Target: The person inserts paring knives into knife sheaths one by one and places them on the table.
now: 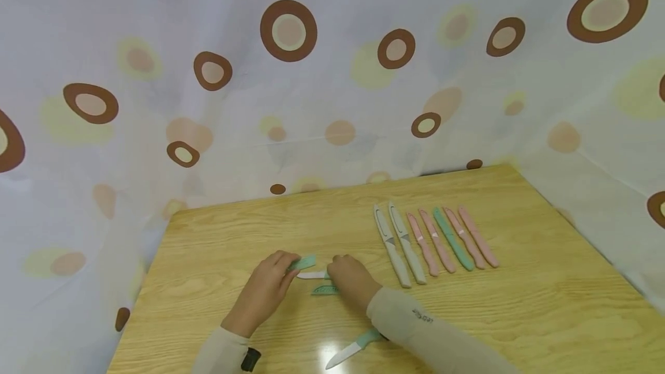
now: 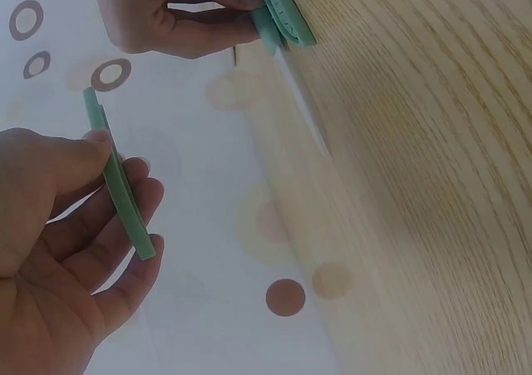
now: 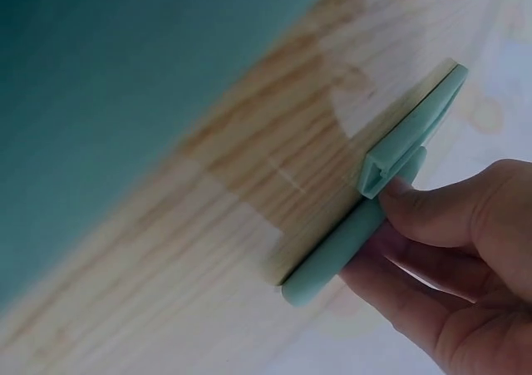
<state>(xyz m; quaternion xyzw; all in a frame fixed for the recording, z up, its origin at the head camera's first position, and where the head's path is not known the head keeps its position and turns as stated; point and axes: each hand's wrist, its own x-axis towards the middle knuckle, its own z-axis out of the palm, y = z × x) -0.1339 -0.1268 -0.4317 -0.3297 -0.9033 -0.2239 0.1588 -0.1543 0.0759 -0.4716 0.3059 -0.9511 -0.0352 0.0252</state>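
Note:
My left hand (image 1: pixel 262 288) pinches a green blade cover (image 2: pixel 125 188) between thumb and fingers, held up off the table. With my right hand (image 1: pixel 354 279) I grip the green handle (image 3: pixel 328 259) of a small paring knife, its white blade (image 1: pixel 310 275) pointing left toward the left hand. A second green blade cover (image 1: pixel 324 290), with slots in its side, lies on the table just in front of that knife; the right thumb is right at its end in the right wrist view.
Another green-handled knife with a bare white blade (image 1: pixel 345 355) lies near the front, partly under my right sleeve. To the right is a row: two grey knives (image 1: pixel 397 261), several pink knives (image 1: pixel 470 241) and a green knife (image 1: pixel 454 241). Patterned cloth (image 1: pixel 332 74) surrounds the wooden table (image 1: pixel 249 218).

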